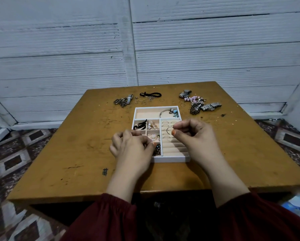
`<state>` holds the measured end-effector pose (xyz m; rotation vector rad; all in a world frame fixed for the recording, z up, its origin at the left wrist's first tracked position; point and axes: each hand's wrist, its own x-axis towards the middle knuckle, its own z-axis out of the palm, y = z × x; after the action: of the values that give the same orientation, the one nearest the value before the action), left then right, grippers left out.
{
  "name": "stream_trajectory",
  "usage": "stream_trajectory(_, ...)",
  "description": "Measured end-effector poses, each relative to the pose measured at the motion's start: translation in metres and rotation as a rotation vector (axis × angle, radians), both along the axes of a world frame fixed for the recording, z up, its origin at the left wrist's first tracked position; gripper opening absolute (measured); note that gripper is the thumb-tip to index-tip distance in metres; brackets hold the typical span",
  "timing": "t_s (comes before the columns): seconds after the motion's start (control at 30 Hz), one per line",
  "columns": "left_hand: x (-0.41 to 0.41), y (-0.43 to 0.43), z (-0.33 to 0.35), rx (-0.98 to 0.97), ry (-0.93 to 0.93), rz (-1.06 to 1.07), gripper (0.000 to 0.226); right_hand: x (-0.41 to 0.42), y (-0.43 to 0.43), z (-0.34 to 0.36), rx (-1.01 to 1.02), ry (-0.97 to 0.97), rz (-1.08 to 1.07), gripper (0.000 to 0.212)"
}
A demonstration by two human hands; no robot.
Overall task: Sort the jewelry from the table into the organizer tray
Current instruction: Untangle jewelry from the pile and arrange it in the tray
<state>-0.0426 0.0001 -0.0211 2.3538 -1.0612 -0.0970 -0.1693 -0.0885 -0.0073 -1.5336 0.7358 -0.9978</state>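
Two grips are over the tray; notes run L→R. Counter (72, 140): worn ochre wood, scuffed. Far left on it sits a metal watch-and-chain heap (123, 101), then a black braided cord (150, 94) w/ a few loose thin rings (146, 101) beside it, none sorted yet.

Left grip (133, 146) hangs over the left small cells of the organizer tray (171, 159), fingers curled toward the dark chain cell. Cannot tell whether it holds anything.

Tray: white rigid walls, cream velvety lining. The long top cell holds a silver bangle (165, 112). The right section is padded rolls w/ several rings seated.

Ring (170, 130): thin dark wire hoop, pinched at its right edge betw. thumb and forefinger of the right grip (194, 134), just above the upper-middle rolls.

Judgement: v. light, stiff, smooth, prob. slippery and easy to bend. Best held by the rim, edge-on, so it slides into a slot betw. rolls.

Far right on counter: pink/white bead strands (195, 100), soft and tangle-prone, and steel link watches (210, 106), heavier w/ jointed bands.
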Motion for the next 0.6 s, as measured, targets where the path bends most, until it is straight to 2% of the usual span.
stream_trajectory(0.3, 0.002, 0.001, -0.003, -0.028, -0.02, 0.0, 0.015, -0.002, 0.0, -0.003, 0.017, 0.02, -0.011, 0.017)
stream_trajectory(0.43, 0.007, 0.002, -0.003, -0.147, -0.013, 0.012, 0.016, -0.002, -0.002, -0.005, 0.035, 0.02, -0.014, 0.018)
stream_trajectory(0.6, 0.038, 0.005, -0.004, -0.206, -0.131, 0.102, 0.025, -0.006, -0.007, -0.009, 0.017, 0.046, -0.035, 0.02)
